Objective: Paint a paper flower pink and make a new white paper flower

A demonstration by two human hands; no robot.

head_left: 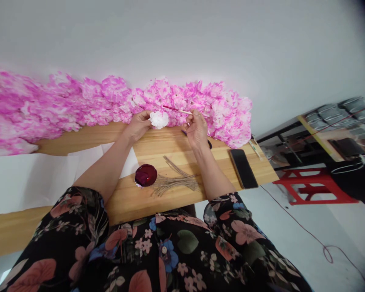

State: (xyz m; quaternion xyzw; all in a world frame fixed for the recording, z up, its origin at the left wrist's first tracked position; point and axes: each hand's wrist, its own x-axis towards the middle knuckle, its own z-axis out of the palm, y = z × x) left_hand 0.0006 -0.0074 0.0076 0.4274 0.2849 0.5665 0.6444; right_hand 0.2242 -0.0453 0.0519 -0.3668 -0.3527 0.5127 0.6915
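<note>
Between the fingertips of my left hand is a small white ruffled flower. My right hand pinches a thin brush, its dark red end pointing left, above the flower and apart from it. Below my hands, a round dish of dark red liquid sits on the wooden table. Beside the dish lies a loose bundle of thin brown stems. A dark-handled tool, perhaps scissors, is partly hidden behind my right hand.
A long heap of pink and white ruffled flowers lines the table's back along the wall. White paper sheets lie at left. A black phone rests near the right end. Beyond stand a red stool and a shelf; a cable crosses the floor.
</note>
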